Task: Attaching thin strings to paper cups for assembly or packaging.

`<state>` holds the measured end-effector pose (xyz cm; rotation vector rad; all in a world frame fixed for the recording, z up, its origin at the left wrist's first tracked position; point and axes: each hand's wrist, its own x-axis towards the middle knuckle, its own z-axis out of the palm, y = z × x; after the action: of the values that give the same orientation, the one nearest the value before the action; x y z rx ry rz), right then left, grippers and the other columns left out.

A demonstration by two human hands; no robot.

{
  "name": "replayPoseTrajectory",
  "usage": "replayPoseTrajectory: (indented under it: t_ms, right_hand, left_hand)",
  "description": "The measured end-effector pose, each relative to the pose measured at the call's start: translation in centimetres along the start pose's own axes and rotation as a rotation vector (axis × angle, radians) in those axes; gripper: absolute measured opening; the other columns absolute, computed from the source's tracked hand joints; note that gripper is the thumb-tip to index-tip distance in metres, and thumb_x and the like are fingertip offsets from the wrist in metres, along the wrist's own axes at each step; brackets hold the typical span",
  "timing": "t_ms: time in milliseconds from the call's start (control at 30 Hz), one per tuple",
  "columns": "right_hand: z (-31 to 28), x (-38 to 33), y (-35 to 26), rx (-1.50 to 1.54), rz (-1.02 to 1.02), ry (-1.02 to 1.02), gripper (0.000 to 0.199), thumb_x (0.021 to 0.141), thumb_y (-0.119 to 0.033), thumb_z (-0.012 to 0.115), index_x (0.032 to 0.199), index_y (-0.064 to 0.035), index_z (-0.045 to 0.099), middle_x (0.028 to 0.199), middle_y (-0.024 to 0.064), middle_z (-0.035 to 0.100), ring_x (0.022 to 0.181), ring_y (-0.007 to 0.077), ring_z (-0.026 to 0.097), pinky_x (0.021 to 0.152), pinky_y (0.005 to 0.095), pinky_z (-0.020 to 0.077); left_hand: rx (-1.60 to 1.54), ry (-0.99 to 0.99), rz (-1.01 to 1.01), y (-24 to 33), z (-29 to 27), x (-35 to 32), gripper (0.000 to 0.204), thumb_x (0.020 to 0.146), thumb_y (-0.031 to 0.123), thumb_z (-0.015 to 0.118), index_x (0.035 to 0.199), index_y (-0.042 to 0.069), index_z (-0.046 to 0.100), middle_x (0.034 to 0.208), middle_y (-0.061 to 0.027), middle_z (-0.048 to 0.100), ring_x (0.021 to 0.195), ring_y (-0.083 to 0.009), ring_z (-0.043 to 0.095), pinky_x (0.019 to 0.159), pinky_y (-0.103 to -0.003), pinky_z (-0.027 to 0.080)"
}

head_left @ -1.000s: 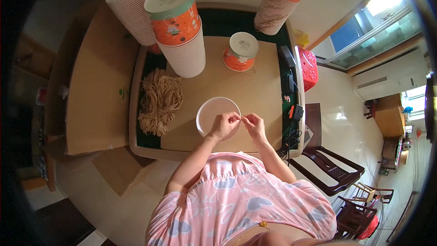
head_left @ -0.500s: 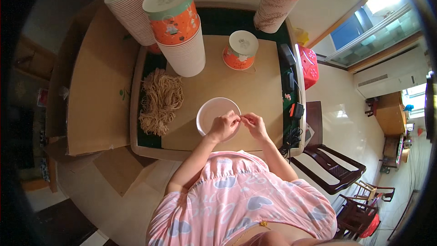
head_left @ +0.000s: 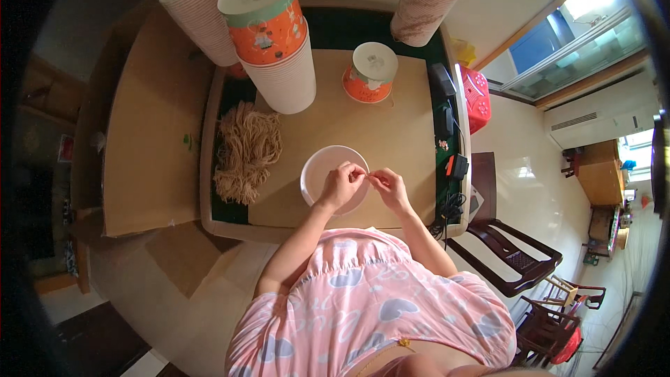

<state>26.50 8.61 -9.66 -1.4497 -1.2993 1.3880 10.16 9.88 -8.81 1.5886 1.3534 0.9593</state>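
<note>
A white, round, open paper tub (head_left: 312, 176) stands on a cardboard sheet in front of me, its pale inside showing. My left hand (head_left: 342, 187) reaches over the tub, and my right hand (head_left: 391, 190) is just beyond its right rim. Both hands have their fingers pinched and almost meet at that rim. Whatever lies between the fingertips is too small to make out. Left of the tub rests a loose bundle of beige string (head_left: 246, 157). Farther back, an orange and green printed paper tub (head_left: 368, 89) stands upside down, a thin string end beside it.
Tall nested stacks of tubs stand at the back left (head_left: 283, 84) and back right (head_left: 422, 17). A large cardboard box (head_left: 153, 126) borders the table's left side. Black adapters and cables (head_left: 450, 202) line the right edge, with a dark wooden chair (head_left: 513, 258) beyond.
Both hands stay pinched at the tub's right rim, with only slight finger movement. The whole view has shifted a little; the tubs and string lie as before.
</note>
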Motion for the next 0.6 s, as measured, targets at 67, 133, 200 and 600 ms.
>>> replayPoseTrajectory:
  t_ms: [67,133,200,600]
  right_hand:
    - [0.0,0.1,-0.1,-0.012,0.058,-0.009,0.015,0.084,-0.014,0.062,0.089,0.0001,0.064,0.078,0.0035,0.062,0.068,0.0094,0.056,0.06,0.0225,0.0455]
    - [0.0,0.1,-0.3,-0.023,0.114,-0.017,0.017,0.084,-0.016,0.062,0.09,0.0,0.064,0.076,0.0024,0.062,0.066,0.0086,0.054,0.058,0.0218,0.0442]
    - [0.2,0.1,-0.5,0.032,0.179,0.01,0.017,0.084,-0.017,0.062,0.088,-0.001,0.064,0.068,-0.0016,0.057,0.062,0.0059,0.049,0.056,0.0199,0.0389]
    - [1.0,-0.3,-0.9,0.054,0.194,0.07,0.017,0.081,-0.015,0.064,0.09,-0.0002,0.064,0.069,0.0002,0.061,0.062,0.0068,0.052,0.056,0.0213,0.0429]
  left_hand:
    - [-0.012,0.021,-0.025,0.0,0.2,0.0,0.005,0.075,0.008,0.065,0.078,0.005,0.062,0.074,-0.0071,0.061,0.063,-0.0188,0.06,0.058,-0.031,0.049]
    - [-0.023,0.042,-0.048,-0.1,0.3,0.0,0.005,0.075,0.008,0.065,0.078,0.005,0.062,0.073,-0.0071,0.061,0.063,-0.019,0.06,0.058,-0.031,0.049]
    - [0.017,0.009,-0.024,0.0,0.1,-0.1,0.006,0.075,0.009,0.066,0.077,0.005,0.062,0.073,-0.0076,0.061,0.063,-0.0196,0.06,0.057,-0.031,0.049]
    - [0.199,0.08,0.043,0.7,0.5,-0.7,0.006,0.074,0.009,0.066,0.077,0.004,0.065,0.071,-0.0087,0.063,0.059,-0.0189,0.06,0.056,-0.029,0.048]
